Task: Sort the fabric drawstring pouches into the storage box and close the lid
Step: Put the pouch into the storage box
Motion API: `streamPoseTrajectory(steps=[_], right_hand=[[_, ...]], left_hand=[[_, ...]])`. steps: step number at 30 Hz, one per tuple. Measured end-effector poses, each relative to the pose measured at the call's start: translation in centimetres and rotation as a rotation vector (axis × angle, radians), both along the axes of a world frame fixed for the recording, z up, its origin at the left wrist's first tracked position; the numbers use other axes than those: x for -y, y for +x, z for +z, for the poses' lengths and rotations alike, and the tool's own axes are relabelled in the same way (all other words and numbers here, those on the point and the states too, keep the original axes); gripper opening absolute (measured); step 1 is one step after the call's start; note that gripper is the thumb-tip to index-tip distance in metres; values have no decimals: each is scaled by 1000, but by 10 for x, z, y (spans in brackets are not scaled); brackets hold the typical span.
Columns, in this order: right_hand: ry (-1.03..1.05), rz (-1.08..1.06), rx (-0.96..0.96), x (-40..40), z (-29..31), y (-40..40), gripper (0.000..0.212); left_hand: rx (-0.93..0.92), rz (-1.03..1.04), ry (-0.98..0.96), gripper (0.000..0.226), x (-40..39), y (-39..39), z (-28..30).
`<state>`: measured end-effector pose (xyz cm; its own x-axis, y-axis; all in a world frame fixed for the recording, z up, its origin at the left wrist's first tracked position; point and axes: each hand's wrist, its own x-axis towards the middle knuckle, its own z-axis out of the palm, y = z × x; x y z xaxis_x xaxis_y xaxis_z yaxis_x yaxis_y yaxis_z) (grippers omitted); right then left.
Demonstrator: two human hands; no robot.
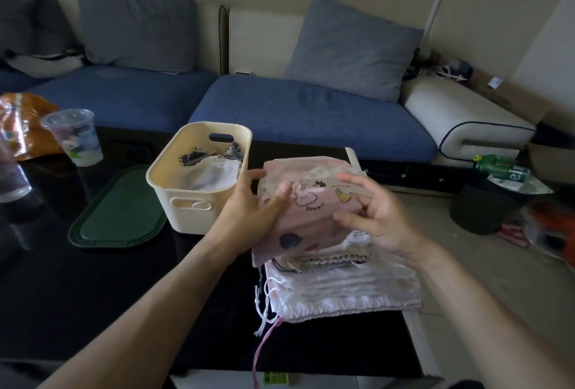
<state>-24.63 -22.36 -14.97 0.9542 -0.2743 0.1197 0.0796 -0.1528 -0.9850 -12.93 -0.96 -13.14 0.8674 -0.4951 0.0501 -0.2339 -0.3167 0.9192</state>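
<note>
Head view: sorting partly done. Cream storage box on the black table, lid off, already holding a few pouches, white and dark-patterned. Green lid flat just left of the box, not yet fitted. Pink printed pouch held above the remaining stack, just right of the box. Left hand gripping its left edge, thumb on top, fingers underneath. Right hand at its right side, fingers loosely curled against the fabric; firmness of hold cannot be judged. Left to do: this pouch, several more in the stack, then the lid.
</note>
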Motion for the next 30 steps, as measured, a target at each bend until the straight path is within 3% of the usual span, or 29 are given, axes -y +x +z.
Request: streamPoseTrajectory(steps=[2,4,6,8,12,14,17,19,21,23,25,30], right_hand=[[-47,-3,72,-4,5,4,70],[-187,-12,58,-4,8,3,70],[-365,-47,20,-12,13,7,66],[-507,-72,-10,-14,21,12,47],[-679,-105,-57,-16,38,32,12],[-624,-139,-18,-17,47,42,25],[-369,25,-11,-24,59,55,24],[-330,63,-36,-31,61,70,25],[-284,-11,-31,-38,63,92,30],[-156,-110,-30,-51,69,119,19],[-21,-188,-23,-64,76,147,7],[185,-239,-136,-95,73,213,14]], left_hand=[[103,-127,61,74,-11,-1,4],[190,-231,241,77,-12,-8,7],[321,-269,358,61,-17,-9,4],[427,-302,346,26,-18,-7,0],[383,-359,358,38,-19,-4,-8],[392,-270,282,44,-20,-4,-5],[372,-48,66,51,-29,1,5],[413,104,-51,51,-38,8,10],[405,260,-188,37,-45,16,17],[342,435,-277,24,-52,26,19],[375,569,-248,31,-59,41,14],[419,665,29,39,-68,72,-3]])
